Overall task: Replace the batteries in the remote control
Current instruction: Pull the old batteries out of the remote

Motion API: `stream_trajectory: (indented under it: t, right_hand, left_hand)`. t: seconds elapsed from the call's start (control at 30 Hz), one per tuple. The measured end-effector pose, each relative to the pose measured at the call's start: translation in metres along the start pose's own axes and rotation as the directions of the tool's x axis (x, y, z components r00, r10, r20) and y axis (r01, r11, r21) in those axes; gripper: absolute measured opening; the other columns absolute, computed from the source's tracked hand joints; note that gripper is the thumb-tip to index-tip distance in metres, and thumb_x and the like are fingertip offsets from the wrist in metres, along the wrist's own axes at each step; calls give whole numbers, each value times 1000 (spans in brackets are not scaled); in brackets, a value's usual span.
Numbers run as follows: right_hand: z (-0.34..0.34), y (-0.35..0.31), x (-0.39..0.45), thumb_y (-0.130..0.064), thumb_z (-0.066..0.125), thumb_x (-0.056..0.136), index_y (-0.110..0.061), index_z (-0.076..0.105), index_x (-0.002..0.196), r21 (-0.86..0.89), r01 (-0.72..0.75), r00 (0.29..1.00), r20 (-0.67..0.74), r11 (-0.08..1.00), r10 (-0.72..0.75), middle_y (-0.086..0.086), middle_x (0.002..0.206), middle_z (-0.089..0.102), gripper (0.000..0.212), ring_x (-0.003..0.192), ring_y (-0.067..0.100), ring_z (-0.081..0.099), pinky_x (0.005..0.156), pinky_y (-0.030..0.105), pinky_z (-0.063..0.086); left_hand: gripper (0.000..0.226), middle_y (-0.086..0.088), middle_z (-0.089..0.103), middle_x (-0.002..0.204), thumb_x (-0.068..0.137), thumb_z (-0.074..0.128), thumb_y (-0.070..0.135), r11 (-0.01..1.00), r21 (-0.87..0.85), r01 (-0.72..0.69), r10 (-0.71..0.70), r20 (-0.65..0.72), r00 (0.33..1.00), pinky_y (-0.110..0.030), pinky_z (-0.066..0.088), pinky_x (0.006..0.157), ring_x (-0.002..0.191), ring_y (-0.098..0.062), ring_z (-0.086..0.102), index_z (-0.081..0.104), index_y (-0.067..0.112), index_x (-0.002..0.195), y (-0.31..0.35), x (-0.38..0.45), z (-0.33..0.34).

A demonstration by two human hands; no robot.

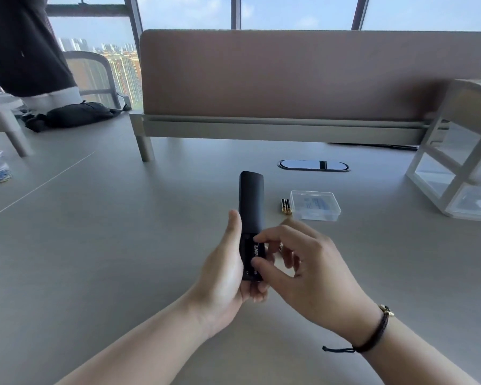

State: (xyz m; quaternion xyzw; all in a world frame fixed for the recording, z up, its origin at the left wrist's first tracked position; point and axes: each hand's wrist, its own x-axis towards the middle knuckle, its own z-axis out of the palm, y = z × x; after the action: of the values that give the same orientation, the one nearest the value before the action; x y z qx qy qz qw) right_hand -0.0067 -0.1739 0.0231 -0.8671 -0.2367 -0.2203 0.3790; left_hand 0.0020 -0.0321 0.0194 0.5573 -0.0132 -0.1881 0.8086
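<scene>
1. The remote control is held above the worktop, back side up, its far end pointing to 12 o'clock. The left hand is wrapped around its near end, thumb along the left edge.
2. The battery bay at the near end appears uncovered; a battery with pale lettering shows inside. I see no cover in view.
3. The right hand pinches that battery between thumb and forefinger, the other fingers loosely curled. Whether the battery is going in or coming out cannot be told.
4. Two batteries lie on the worktop at 1 o'clock of the remote, just beside a clear plastic box.
5. Risks, as judged:
   - The grip is a fingertip one, so the battery may slip and roll off.
   - Polarity may be reversed, as the fingers hide the markings.
   - Old and new cells may be confused if laid together.
   - Forcing against the spring contact could bend it.
</scene>
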Motion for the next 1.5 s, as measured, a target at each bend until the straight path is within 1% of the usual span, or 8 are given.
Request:
stream_trajectory:
  t: [0.1,0.3,0.63,0.8,0.9,1.2,1.33,1.5]
  right_hand:
    - [-2,-2,0,-28,73,74,-27,68,102,1,-2,998,63,1000,2,-14,77,59,28,65,15,56,55,17,46]
    - [-7,-4,1,-24,76,72,-23,68,98,-13,-44,991,127,999,45,-12,75,63,27,71,11,58,59,15,45]
    - [-10,-7,3,-21,76,68,-22,67,93,10,-91,978,190,996,88,-10,71,65,27,70,9,60,62,16,48]
    - [-14,-8,2,-27,74,73,-23,72,93,-77,23,976,219,997,-6,-10,73,67,20,67,8,63,64,26,54]
    - [-15,-11,2,-30,73,73,-20,73,84,-127,87,975,215,988,-58,-9,66,65,15,57,9,61,55,32,53]
    - [-16,-12,4,-24,71,73,-18,69,72,-172,152,959,266,973,-103,-7,63,62,7,57,13,60,53,34,52]
    - [-14,-14,4,-20,67,71,-18,65,68,-199,202,955,258,959,-148,-7,65,60,4,54,18,59,48,35,51]
    - [-9,-16,1,-18,60,71,-18,59,62,-255,250,949,254,934,-185,-5,68,59,8,50,24,56,43,32,49]
  left_hand:
    - [69,-6,49,67,87,27,72,1000,18,4,-3,-18,1000,-23,29,44,46,-17,34,60,15,71,-1,0,0]
    - [68,-12,49,73,87,29,71,999,47,-19,20,-33,999,-23,30,42,47,-18,35,59,10,81,-4,1,0]
    - [70,-11,47,63,87,29,71,991,129,-27,37,-77,996,-24,25,45,44,-18,34,58,10,73,-5,-2,5]
    - [75,-18,47,74,88,27,72,985,165,-46,59,-74,995,-24,26,45,43,-19,33,59,4,81,-6,-1,1]
    - [75,-18,48,64,89,26,69,980,185,-74,78,-19,997,-25,22,46,40,-18,32,58,4,71,-9,-3,4]
    - [72,-9,51,56,91,26,68,993,115,-2,7,-42,999,-21,23,45,39,-17,31,56,12,57,-6,-2,3]
    - [72,-5,52,49,91,26,67,993,116,1,8,-74,997,-25,20,48,37,-17,32,58,18,49,-5,-2,5]
    - [64,-5,45,43,93,29,64,994,113,10,8,-160,987,-23,20,47,36,-16,33,54,17,57,-5,-2,6]
